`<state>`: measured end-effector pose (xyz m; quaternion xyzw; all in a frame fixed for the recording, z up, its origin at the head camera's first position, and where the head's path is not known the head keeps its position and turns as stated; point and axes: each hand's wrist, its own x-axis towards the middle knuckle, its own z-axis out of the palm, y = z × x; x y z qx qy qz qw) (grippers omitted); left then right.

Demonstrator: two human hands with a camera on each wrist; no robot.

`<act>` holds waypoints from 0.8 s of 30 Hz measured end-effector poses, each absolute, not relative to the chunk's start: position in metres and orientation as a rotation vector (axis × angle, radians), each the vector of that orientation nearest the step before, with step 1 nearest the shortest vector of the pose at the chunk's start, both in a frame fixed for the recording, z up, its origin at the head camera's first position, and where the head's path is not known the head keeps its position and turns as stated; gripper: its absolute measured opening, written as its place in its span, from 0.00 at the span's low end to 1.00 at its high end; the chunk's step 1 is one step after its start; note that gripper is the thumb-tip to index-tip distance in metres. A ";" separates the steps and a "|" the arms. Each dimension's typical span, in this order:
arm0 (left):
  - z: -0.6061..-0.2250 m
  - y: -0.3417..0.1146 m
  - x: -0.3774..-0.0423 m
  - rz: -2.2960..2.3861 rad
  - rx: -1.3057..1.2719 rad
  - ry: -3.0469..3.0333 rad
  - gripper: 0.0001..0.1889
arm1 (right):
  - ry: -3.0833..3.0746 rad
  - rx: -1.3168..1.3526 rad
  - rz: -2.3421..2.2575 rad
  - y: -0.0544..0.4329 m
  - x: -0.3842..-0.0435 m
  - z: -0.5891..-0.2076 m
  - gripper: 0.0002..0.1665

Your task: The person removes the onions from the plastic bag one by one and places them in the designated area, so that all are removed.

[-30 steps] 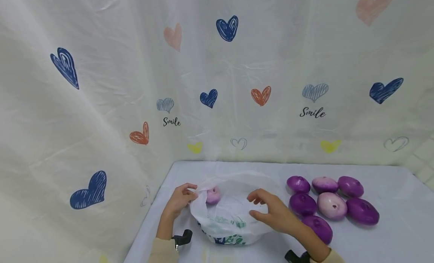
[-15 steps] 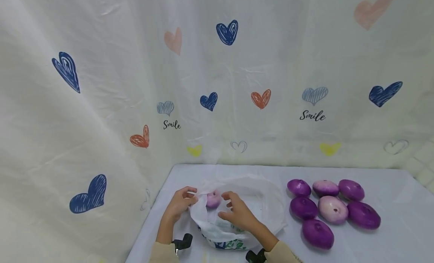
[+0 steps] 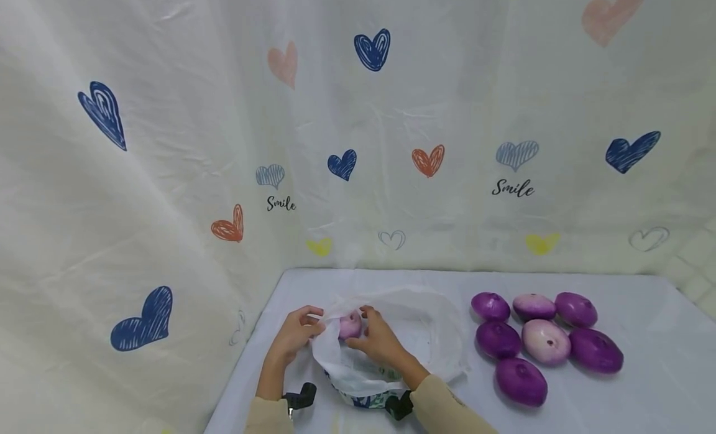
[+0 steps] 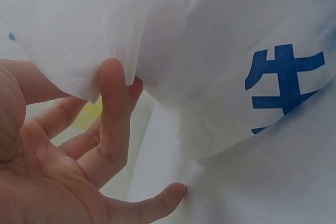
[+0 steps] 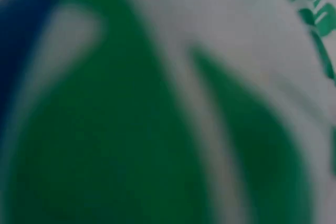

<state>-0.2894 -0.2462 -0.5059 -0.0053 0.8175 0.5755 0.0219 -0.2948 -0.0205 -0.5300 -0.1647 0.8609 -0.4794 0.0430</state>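
A white plastic bag (image 3: pixel 358 378) with blue and green print lies with its mouth spread on the table. My left hand (image 3: pixel 293 337) pinches its left rim between thumb and fingers; in the left wrist view the hand (image 4: pixel 79 161) holds the thin edge of the bag (image 4: pixel 173 40). Inside the bag's left part sits a pale purple onion (image 3: pixel 350 326). Fingers and thumb of my right hand (image 3: pixel 383 342) reach round its right side, above and below. Only blurred green and blue print of the bag (image 5: pixel 115 129) fills the right wrist view; that hand is hidden there.
On the white table (image 3: pixel 660 322), to the right of the bag, several purple onions (image 3: pixel 498 339) lie in a loose cluster, among them a paler onion (image 3: pixel 546 342). A white curtain (image 3: pixel 458 110) printed with hearts hangs behind and along the left side.
My right hand has moved left from over the bag's right side to the onion inside, and its fingers have come round it. The left hand stays at the rim.
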 end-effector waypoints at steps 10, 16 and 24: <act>-0.506 -0.245 -0.289 1.750 -0.003 2.566 0.14 | 2.731 -0.401 -1.378 -0.034 -0.305 -0.533 0.48; -0.507 -0.244 -0.287 1.744 -0.009 2.580 0.14 | 2.740 -0.405 -1.376 -0.036 -0.306 -0.535 0.46; -0.505 -0.245 -0.287 1.735 0.005 2.582 0.14 | 2.736 -0.389 -1.430 -0.035 -0.307 -0.539 0.49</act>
